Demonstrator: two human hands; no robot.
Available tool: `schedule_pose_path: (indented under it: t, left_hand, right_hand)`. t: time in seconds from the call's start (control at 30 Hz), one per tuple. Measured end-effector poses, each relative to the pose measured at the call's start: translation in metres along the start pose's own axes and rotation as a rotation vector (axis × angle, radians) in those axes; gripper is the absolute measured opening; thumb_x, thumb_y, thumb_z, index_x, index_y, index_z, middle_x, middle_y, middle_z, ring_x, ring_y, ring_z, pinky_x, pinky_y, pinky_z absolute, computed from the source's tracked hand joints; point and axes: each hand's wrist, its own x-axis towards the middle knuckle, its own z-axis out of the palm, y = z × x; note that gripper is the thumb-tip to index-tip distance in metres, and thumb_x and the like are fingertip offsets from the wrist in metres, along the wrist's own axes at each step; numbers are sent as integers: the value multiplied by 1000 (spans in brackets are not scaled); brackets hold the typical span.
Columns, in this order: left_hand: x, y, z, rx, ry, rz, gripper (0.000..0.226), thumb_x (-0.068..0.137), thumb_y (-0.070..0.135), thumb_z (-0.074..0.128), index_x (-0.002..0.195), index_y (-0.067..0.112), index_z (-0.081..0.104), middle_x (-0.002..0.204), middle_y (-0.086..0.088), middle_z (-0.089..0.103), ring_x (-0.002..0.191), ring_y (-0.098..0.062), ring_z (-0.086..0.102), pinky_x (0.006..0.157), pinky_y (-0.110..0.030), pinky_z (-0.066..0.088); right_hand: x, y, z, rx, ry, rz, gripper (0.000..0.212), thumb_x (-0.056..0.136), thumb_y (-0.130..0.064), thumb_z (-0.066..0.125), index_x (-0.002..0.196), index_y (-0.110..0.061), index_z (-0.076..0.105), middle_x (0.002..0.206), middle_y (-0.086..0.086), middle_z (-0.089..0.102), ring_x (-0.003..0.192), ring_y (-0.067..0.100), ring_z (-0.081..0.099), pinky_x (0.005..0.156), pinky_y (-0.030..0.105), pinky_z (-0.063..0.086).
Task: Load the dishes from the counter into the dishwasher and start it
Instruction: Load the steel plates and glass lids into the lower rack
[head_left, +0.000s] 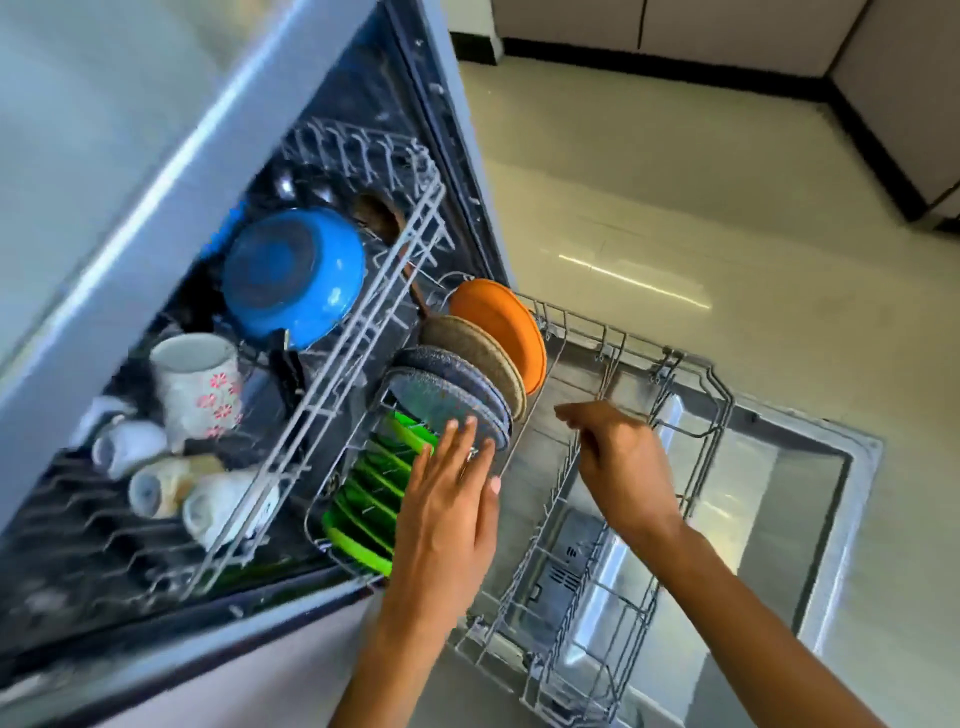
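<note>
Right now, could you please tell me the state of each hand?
Left hand: open, straight fingers resting against the blue-grey plate.
Right hand: fingers curled; holding anything cannot be told.

The upper rack holds a bowl, with a mug and cups nearer the viewer. To its right, the lower rack, pulled out over the open door, carries plates standing on edge along its left side.

Beside the orange plate: a beige plate, two speckled blue-grey plates, bright green plates. Beyond it, a blue bowl, white red-flowered mug.
</note>
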Motion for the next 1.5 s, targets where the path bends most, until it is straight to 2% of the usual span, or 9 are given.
schedule_pose_path:
  t: [0.23,0.47,0.63,0.87,1.03,1.13,1.27,1.4,1.5]
  left_hand:
    - [-170,51,-138,11,207,-85,48,96,31,36,138,11,48,148,-4,39,139,-18,32,110,-38,24]
    - [-386,83,-255,136,473,-434,44,91,27,39,128,10,57,140,-10,48,130,-21,40,106,-35,28]
    - [-508,93,-286,127,657,-725,51,100,41,27,126,13,60,138,-8,52,130,-15,36,108,-22,21]
    - [-616,66,-285,130,790,-1089,67,101,49,13,122,11,63,135,-11,54,130,-16,33,109,-18,8]
    - [-646,-10,-296,130,880,-1195,80,93,60,3,135,11,51,149,-7,36,140,-15,19,115,-27,8]
    - [-661,-79,-324,146,870,-1215,70,90,47,14,136,7,50,149,-9,35,142,-21,24,114,-32,9]
    - [-681,-183,-360,220,874,-1208,52,92,34,32,125,6,60,139,-12,50,131,-29,45,106,-45,31]
    - [-695,-270,-384,303,734,-1155,38,79,19,69,116,6,67,124,-12,63,116,-30,58,93,-50,45]
    - [-707,-322,-379,337,498,-1106,49,61,31,87,104,14,72,109,-3,70,105,-23,65,95,-45,44]
  right_hand:
    - [-104,-143,-85,41,-17,-280,24,84,-3,61,103,-15,68,101,4,71,84,28,68,63,39,56]
    - [-225,-329,-149,167,-100,-627,23,78,-1,69,99,-8,69,94,7,72,80,26,69,70,31,48]
    - [-283,-408,-139,291,-320,-658,22,85,-8,64,106,-14,69,102,3,71,87,26,68,75,41,54]
    - [-335,-493,-79,330,-548,-866,20,92,-16,57,110,-19,67,101,-14,65,92,8,63,81,25,52]
    - [-364,-561,-10,291,-591,-993,18,91,-15,58,107,-14,68,97,-5,70,86,12,65,75,28,54]
    - [-378,-604,37,282,-578,-1032,18,91,-15,59,106,-13,69,97,-3,70,86,12,66,75,26,53]
    - [-391,-653,102,241,-592,-1026,19,91,-17,59,108,-15,68,99,-5,71,89,11,66,75,23,52]
    - [-399,-684,144,219,-571,-998,17,88,-15,63,104,-17,68,96,-7,71,83,11,67,69,27,55]
    - [-401,-692,164,188,-558,-990,18,86,-15,65,104,-17,69,95,-6,71,82,10,67,70,27,56]
